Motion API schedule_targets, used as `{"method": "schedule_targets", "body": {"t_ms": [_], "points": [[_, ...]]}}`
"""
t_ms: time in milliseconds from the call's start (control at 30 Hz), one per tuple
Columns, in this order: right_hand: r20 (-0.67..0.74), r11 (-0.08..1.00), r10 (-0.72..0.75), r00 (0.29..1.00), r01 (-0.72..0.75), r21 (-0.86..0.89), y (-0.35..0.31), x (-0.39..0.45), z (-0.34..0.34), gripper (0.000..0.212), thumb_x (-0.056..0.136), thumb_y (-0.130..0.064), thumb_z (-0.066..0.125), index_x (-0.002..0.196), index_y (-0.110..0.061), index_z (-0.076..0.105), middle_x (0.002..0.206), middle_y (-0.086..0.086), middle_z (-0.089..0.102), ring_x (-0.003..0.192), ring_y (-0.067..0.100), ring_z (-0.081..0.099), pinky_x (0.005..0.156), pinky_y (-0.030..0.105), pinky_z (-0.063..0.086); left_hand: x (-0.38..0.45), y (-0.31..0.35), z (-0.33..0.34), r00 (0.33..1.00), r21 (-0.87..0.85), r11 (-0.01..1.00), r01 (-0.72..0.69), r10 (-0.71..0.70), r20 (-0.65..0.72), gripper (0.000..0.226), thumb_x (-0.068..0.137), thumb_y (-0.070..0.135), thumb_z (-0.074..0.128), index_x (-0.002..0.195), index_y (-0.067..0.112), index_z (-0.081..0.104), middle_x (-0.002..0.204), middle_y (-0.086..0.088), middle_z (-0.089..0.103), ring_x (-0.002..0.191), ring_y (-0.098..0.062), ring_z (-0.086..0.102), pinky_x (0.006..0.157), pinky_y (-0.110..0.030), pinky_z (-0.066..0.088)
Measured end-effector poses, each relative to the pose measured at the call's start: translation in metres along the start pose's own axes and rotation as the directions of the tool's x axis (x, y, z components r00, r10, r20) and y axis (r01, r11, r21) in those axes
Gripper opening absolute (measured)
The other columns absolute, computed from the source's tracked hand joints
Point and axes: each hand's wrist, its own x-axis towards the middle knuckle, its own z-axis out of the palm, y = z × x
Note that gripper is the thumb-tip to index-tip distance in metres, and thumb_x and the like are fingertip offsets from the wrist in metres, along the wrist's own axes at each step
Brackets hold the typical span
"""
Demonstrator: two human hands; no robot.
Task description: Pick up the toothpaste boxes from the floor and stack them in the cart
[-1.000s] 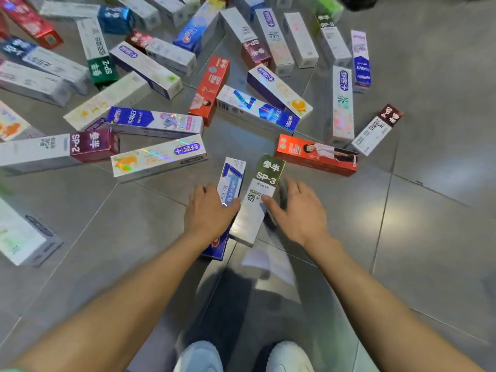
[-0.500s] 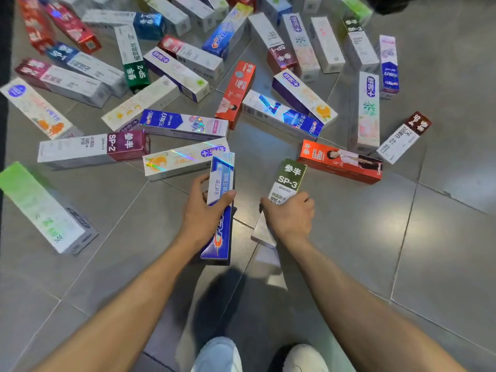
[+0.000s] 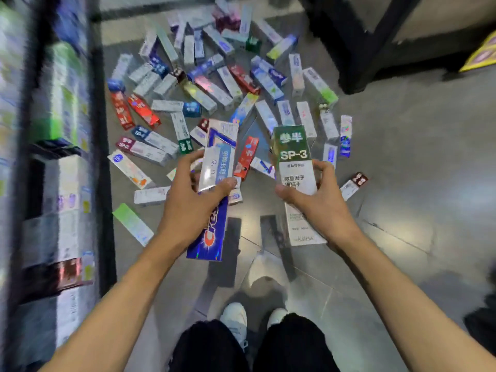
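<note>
Our left hand (image 3: 191,208) holds the blue box (image 3: 214,194) tight, fingers wrapped around it. Our right hand (image 3: 316,201) grips the green SP-3 box (image 3: 295,162). Both boxes are up off the floor (image 3: 402,157), beside the cart (image 3: 61,157).

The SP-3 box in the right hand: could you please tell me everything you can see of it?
The SP-3 box is a long, slim carton, apparently glossy card. Its far end is dark green with white characters and "SP-3"; the rest is white with small dark print. It is off the floor, held lengthwise pointing away from the person, green end farthest and slightly raised. The right hand grips it around the middle, thumb on the left edge, fingers on the right. Nothing else touches it.
</note>
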Motion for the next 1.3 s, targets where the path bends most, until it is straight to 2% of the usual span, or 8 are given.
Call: {"method": "schedule_targets", "body": {"t_ms": [167,267,467,567,767,933,1167,1300], "points": [[-0.063,0.995,-0.060,0.996,0.065,0.082,-0.214,-0.103,-0.067,0.065,0.078,-0.024,0.085,0.127,-0.030,0.043,0.089,-0.027,0.065,0.080,-0.011,0.065,0.074,0.014,0.052,-0.069,0.224,-0.051,0.999,-0.081,0.997,-0.004,0.007,0.042,0.059,0.071,0.046,0.088,0.119,0.043,0.054,0.103,0.005,0.073,0.087,-0.015,0.072,0.077,-0.036,0.057],[-0.101,0.986,-0.090,0.991,0.103,0.130,-0.323,-0.162,-0.103,0.065,0.076,-0.024,0.086,0.125,-0.031,0.046,0.102,-0.015,0.064,0.093,0.003,0.069,0.089,0.035,0.056,-0.117,0.346,-0.061,0.997,-0.105,0.994,-0.036,0.043,0.068,0.063,0.072,0.043,0.087,0.125,0.038,0.054,0.104,0.007,0.074,0.087,-0.014,0.073,0.074,-0.030,0.056],[-0.151,0.965,-0.146,0.978,0.175,0.196,-0.440,-0.263,-0.166,0.075,0.073,-0.028,0.087,0.135,-0.030,0.045,0.115,-0.011,0.067,0.097,0.000,0.069,0.082,0.028,0.056,-0.199,0.497,-0.060,0.983,-0.202,0.975,-0.089,0.119,0.139,0.056,0.080,0.032,0.077,0.128,0.041,0.051,0.095,0.011,0.073,0.078,-0.011,0.075,0.059,-0.018,0.055],[-0.201,0.952,-0.145,0.969,0.192,0.238,-0.464,-0.299,-0.181,0.070,0.076,-0.021,0.086,0.134,-0.030,0.047,0.116,-0.011,0.070,0.100,0.005,0.071,0.089,0.037,0.058,-0.224,0.533,-0.060,0.972,-0.220,0.966,-0.135,0.173,0.160,0.064,0.076,0.036,0.078,0.132,0.040,0.049,0.104,0.010,0.071,0.083,-0.011,0.075,0.062,-0.020,0.057],[-0.373,0.943,-0.153,0.915,0.248,0.221,-0.475,-0.355,-0.194,0.069,0.077,-0.019,0.085,0.133,-0.031,0.048,0.117,-0.010,0.069,0.103,0.003,0.068,0.092,0.033,0.056,-0.249,0.564,-0.055,0.940,-0.228,0.966,-0.122,0.186,0.287,0.056,0.080,0.036,0.076,0.126,0.047,0.045,0.105,0.010,0.068,0.077,-0.009,0.075,0.054,-0.019,0.056],[-0.575,0.933,-0.064,0.815,0.253,0.255,-0.455,-0.421,-0.199,0.073,0.072,-0.024,0.090,0.131,-0.032,0.049,0.115,-0.010,0.069,0.105,0.004,0.067,0.093,0.031,0.055,-0.273,0.576,-0.036,0.839,-0.194,0.971,-0.143,0.222,0.496,0.059,0.069,0.046,0.075,0.122,0.048,0.049,0.104,0.016,0.071,0.081,-0.009,0.075,0.065,-0.028,0.061],[-0.807,0.944,0.082,0.584,0.213,0.250,-0.405,-0.527,-0.214,0.064,0.079,-0.020,0.084,0.131,-0.031,0.049,0.117,-0.008,0.068,0.098,0.000,0.067,0.082,0.021,0.055,-0.348,0.561,0.032,0.592,-0.200,0.962,-0.187,0.273,0.758,0.056,0.079,0.032,0.079,0.129,0.035,0.055,0.107,0.012,0.073,0.092,-0.012,0.073,0.084,-0.041,0.060],[-0.900,0.934,0.156,0.408,0.235,0.269,-0.370,-0.593,-0.230,0.062,0.078,-0.019,0.084,0.129,-0.032,0.051,0.115,-0.010,0.069,0.099,0.000,0.067,0.078,0.018,0.054,-0.410,0.550,0.073,0.414,-0.214,0.951,-0.223,0.291,0.862,0.049,0.082,0.024,0.079,0.125,0.036,0.056,0.106,0.015,0.074,0.093,-0.010,0.073,0.082,-0.031,0.060]]}}
